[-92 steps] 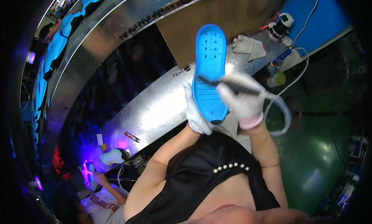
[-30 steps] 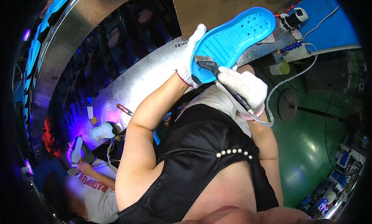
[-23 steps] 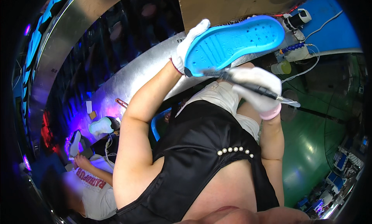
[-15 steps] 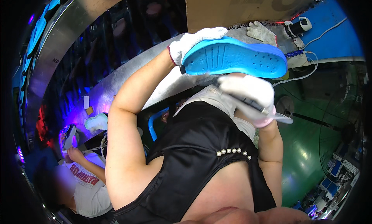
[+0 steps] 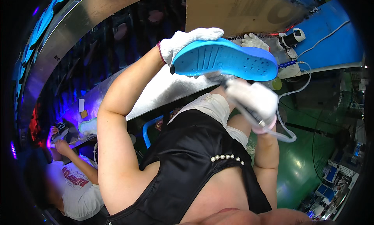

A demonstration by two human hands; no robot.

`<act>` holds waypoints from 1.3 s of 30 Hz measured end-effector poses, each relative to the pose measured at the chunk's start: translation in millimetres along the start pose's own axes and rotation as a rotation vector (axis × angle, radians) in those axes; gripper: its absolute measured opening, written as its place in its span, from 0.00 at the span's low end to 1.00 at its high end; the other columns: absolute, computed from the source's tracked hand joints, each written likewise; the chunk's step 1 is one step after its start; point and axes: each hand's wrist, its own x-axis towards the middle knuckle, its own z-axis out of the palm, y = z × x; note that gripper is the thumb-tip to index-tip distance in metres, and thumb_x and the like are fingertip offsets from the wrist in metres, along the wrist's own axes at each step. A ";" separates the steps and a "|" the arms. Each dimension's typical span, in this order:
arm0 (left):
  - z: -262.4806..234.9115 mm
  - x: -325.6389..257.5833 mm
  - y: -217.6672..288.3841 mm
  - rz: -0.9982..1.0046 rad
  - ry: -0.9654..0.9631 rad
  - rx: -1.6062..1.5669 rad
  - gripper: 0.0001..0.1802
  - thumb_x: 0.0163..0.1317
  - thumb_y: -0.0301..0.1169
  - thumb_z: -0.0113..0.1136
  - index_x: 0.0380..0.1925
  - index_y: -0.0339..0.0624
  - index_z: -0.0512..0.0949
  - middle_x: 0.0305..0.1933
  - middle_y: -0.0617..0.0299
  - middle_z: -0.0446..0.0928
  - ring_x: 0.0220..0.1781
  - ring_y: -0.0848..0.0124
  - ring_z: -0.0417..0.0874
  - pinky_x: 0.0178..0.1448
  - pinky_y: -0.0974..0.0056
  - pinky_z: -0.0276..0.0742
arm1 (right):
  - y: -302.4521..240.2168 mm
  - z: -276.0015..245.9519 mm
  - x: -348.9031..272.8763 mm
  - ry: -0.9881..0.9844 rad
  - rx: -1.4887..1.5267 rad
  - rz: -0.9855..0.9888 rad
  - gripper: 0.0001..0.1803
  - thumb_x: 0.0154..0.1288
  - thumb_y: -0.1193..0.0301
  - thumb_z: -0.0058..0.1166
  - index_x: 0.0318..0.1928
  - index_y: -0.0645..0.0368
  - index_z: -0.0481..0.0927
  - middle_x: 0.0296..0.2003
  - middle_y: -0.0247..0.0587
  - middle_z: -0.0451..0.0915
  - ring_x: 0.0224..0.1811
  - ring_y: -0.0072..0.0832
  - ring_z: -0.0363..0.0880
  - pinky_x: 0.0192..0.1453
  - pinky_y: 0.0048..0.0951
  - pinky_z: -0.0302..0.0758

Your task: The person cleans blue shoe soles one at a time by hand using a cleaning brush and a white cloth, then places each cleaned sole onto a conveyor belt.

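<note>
My left hand (image 5: 189, 40), in a white knit glove, grips a bright blue shoe sole (image 5: 230, 61) by its left end and far edge. Ridges and small pits mark the face turned up to me. My right hand (image 5: 253, 96), also gloved and smeared by motion, is closed round a slim brush-like tool (image 5: 214, 77). The tool's blurred tip is at the near edge of the sole; whether it touches I cannot tell. A translucent hose (image 5: 287, 137) curves away from the tool's rear end past my wrist.
A metal ledge (image 5: 156, 86) runs below the sole, beside a dark curved machine. Beyond stand a cardboard sheet (image 5: 241, 12), a spare glove (image 5: 255, 42) and a black-and-white device (image 5: 292, 38). At left, another person (image 5: 80, 186) handles a shoe. A blue chair frame (image 5: 146, 131) is near my lap.
Both hands, the sole and the tool appear shifted left, along with the whole view. My right hand has moved slightly nearer to me relative to the sole. Both grips stay closed.
</note>
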 end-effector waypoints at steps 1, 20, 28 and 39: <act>-1.8 -4.5 8.3 -0.057 -0.077 0.018 0.38 0.55 0.65 0.58 0.57 0.49 0.75 0.48 0.47 0.77 0.41 0.56 0.83 0.37 0.54 0.83 | 5.9 -3.0 2.5 0.041 0.047 0.034 0.12 0.49 0.75 0.58 0.37 0.53 0.85 0.41 0.41 0.85 0.23 0.31 0.77 0.28 0.27 0.74; 22.7 19.1 135.3 0.636 -0.227 -0.949 0.53 0.58 0.70 0.49 0.68 0.37 0.52 0.66 0.33 0.60 0.60 0.38 0.72 0.60 0.41 0.73 | 4.5 15.3 -12.1 0.543 0.645 0.425 0.13 0.49 0.81 0.58 0.39 0.69 0.76 0.34 0.49 0.81 0.31 0.27 0.76 0.36 0.23 0.74; -46.2 3.4 192.2 1.227 0.839 1.634 0.21 0.63 0.37 0.53 0.53 0.40 0.74 0.53 0.48 0.77 0.57 0.54 0.76 0.64 0.56 0.69 | 9.1 29.1 -42.4 0.518 0.779 0.649 0.12 0.52 0.86 0.57 0.40 0.69 0.79 0.36 0.42 0.79 0.37 0.26 0.81 0.44 0.23 0.77; -32.5 -57.6 137.4 1.142 0.925 1.140 0.11 0.66 0.33 0.54 0.40 0.38 0.81 0.40 0.52 0.80 0.44 0.58 0.82 0.49 0.58 0.77 | 20.5 48.1 -64.8 0.753 0.868 0.821 0.23 0.64 0.62 0.62 0.48 0.69 0.75 0.33 0.42 0.80 0.19 0.15 0.71 0.24 0.14 0.68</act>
